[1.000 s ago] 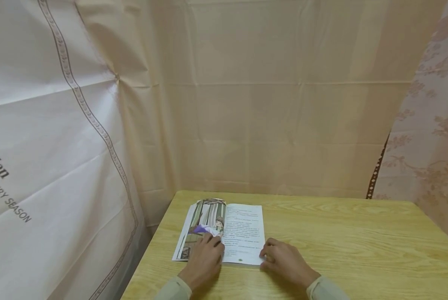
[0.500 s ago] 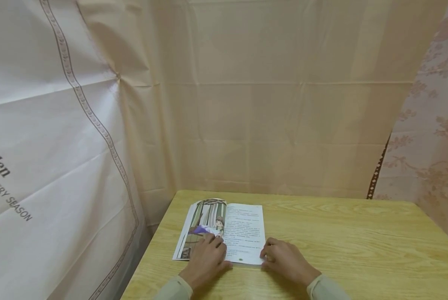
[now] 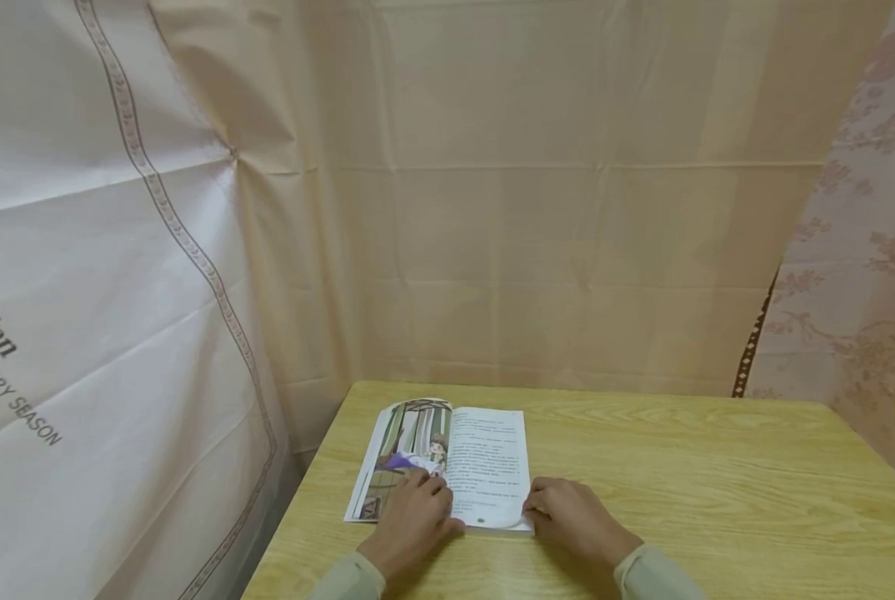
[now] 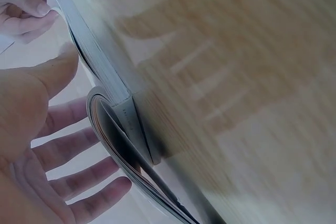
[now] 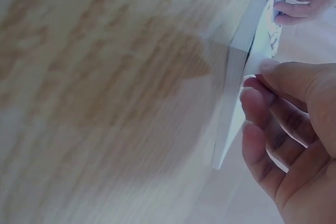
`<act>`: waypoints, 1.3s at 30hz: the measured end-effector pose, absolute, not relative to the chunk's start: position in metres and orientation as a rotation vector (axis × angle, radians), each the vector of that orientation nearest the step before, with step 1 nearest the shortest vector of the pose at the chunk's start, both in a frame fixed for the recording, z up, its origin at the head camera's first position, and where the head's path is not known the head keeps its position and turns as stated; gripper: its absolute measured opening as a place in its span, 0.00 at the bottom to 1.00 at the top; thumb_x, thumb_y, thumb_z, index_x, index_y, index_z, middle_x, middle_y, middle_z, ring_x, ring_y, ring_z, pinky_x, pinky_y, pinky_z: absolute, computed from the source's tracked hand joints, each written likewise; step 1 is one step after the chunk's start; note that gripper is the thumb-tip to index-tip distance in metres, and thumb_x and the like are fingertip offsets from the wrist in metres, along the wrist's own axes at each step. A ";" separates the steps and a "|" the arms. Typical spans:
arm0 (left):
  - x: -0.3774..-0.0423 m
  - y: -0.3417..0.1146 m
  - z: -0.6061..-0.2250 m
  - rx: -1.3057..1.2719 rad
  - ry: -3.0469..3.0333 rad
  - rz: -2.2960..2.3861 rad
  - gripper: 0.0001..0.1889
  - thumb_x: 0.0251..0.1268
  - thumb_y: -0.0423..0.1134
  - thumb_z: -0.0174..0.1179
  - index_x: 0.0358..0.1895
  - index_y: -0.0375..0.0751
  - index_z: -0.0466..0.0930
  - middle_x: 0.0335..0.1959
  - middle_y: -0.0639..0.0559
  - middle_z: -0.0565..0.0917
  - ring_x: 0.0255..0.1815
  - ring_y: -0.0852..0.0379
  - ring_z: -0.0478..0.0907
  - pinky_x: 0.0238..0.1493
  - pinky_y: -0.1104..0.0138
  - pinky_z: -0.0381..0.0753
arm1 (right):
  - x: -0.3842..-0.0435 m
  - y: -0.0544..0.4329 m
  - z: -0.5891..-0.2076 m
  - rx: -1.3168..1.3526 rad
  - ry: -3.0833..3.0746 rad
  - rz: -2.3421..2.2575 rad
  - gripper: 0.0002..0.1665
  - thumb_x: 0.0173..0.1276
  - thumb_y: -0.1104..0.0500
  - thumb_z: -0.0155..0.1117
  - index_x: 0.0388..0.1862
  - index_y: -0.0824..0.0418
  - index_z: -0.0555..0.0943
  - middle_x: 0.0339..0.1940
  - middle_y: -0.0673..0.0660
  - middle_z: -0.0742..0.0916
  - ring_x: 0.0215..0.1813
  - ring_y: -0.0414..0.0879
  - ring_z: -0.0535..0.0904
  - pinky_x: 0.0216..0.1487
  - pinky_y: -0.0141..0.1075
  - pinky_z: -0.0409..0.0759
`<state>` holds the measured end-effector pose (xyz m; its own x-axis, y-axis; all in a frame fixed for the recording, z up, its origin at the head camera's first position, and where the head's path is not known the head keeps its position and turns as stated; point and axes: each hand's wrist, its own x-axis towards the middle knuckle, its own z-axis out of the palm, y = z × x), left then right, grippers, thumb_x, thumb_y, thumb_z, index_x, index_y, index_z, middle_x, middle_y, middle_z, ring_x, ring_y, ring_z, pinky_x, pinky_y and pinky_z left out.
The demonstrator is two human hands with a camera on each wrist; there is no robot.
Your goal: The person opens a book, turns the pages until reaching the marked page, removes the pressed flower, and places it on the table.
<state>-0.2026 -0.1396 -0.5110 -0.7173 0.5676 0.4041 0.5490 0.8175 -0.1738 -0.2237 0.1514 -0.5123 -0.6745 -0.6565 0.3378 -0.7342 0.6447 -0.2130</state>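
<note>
An open book lies on the wooden table, an illustrated page on its left side and printed text on its right. My left hand rests on the lower part of the picture page, thumb reaching over the bottom edge near the spine. In the left wrist view its fingers lie fairly straight along the curved left pages. At the lower right corner my right hand pinches a page between thumb and forefinger. That corner is lifted and bent, with more pages showing beneath it, as the right wrist view also shows.
The yellow wood-grain table extends to the right of the book. A beige cloth hangs behind it. On the left hangs a white printed cloth, and a floral cloth is at the right.
My right hand has taken the page's lower right corner and raised it slightly. My left thumb has spread rightward along the bottom edge; the book stays in place.
</note>
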 end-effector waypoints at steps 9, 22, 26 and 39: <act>-0.204 -0.135 -0.510 -0.803 -2.635 0.117 0.26 0.67 0.69 0.56 0.38 0.50 0.85 0.37 0.57 0.85 0.38 0.56 0.72 0.45 0.63 0.75 | -0.219 0.152 -0.513 1.039 -2.643 0.543 0.02 0.65 0.60 0.74 0.37 0.54 0.90 0.38 0.42 0.85 0.37 0.33 0.80 0.36 0.35 0.82; -0.204 -0.133 -0.509 -0.823 -2.623 0.080 0.20 0.73 0.63 0.56 0.33 0.54 0.86 0.37 0.60 0.88 0.41 0.56 0.75 0.48 0.61 0.75 | -0.218 0.148 -0.508 0.980 -2.495 0.580 0.06 0.68 0.56 0.72 0.33 0.56 0.89 0.33 0.40 0.82 0.28 0.28 0.69 0.28 0.26 0.74; -0.203 -0.130 -0.509 -0.789 -2.631 0.092 0.15 0.75 0.57 0.58 0.35 0.54 0.87 0.40 0.60 0.88 0.43 0.54 0.76 0.50 0.60 0.75 | -0.217 0.149 -0.508 0.921 -2.526 0.627 0.03 0.68 0.55 0.74 0.36 0.52 0.88 0.33 0.38 0.82 0.28 0.29 0.70 0.28 0.27 0.73; -0.208 -0.136 -0.507 -0.674 -2.575 0.018 0.11 0.66 0.45 0.68 0.38 0.40 0.83 0.33 0.50 0.79 0.31 0.52 0.77 0.32 0.61 0.79 | -0.216 0.159 -0.518 0.953 -2.687 0.614 0.33 0.65 0.49 0.76 0.65 0.58 0.78 0.58 0.51 0.83 0.47 0.42 0.83 0.47 0.44 0.85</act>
<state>-0.2076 -0.1365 -0.5075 -0.7659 0.4655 0.4435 0.4593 0.8788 -0.1292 -0.2161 0.1586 -0.5184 -0.7637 -0.5475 0.3419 -0.6417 0.7014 -0.3103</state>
